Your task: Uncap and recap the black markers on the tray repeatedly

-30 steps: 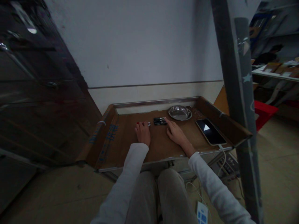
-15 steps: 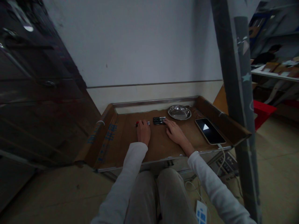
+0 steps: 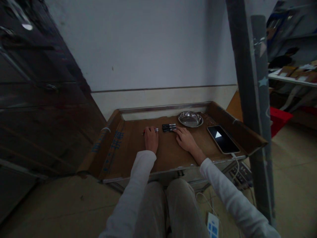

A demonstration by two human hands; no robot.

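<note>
Left hand (image 3: 151, 140) is lying palm-down near the tray's (image 3: 119, 140) far edge, fingertips covering a single pen-like stick (image 3: 155, 130); can't tell if it's pinching it. Right hand (image 3: 184, 138) is resting flat, fingers spread, tips touching the bundle of dark sticks (image 3: 169, 127) at far-centre. Metal dish (image 3: 190, 119) toward the far right corner looks empty, so sorting is only just starting. Phone (image 3: 223, 139) is sitting at the right edge.

I see matt brown cardboard lining the tray (image 3: 170, 152), its rim dull metal. At two o'clock sits a shiny steel dish (image 3: 190, 119); the phone (image 3: 223, 139) looks glossy glass.
</note>
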